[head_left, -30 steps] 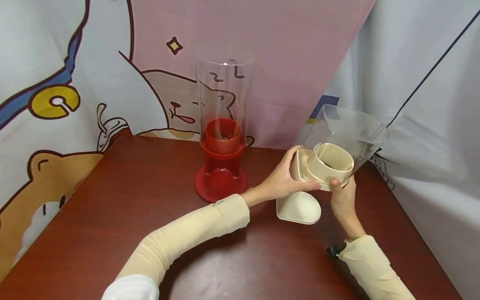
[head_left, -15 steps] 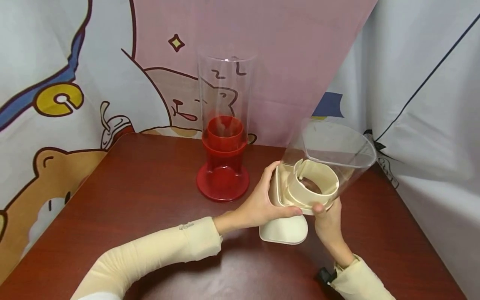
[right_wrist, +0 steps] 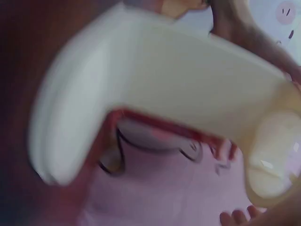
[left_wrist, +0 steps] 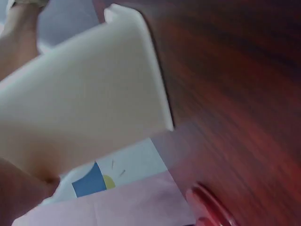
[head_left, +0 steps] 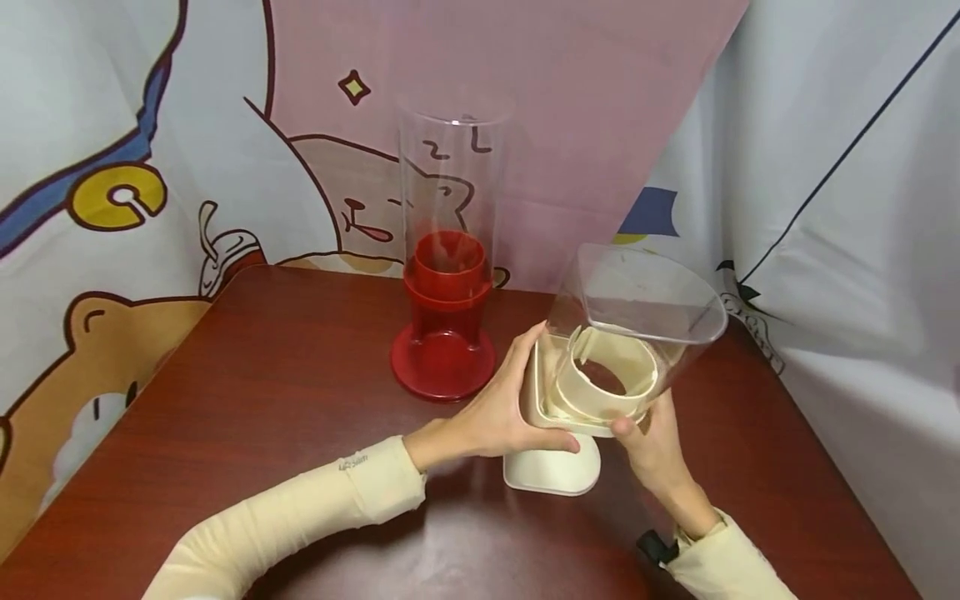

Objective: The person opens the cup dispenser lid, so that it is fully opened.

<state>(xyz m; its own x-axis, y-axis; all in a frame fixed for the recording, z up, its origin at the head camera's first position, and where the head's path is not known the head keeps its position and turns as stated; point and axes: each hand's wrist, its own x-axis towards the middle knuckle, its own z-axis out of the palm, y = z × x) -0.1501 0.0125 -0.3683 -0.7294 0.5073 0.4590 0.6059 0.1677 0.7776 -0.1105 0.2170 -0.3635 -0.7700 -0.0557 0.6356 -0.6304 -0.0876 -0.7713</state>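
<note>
Cream plastic dispenser tilts between my left hand and right hand, both gripping its sides, over the table beside the red dispenser. I should turn it slowly, gripping evenly, lest its clear container tip.

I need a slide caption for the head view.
Left hand and right hand hold a cream stand topped by a clear container, near a red stand bearing a clear cylinder.
</note>
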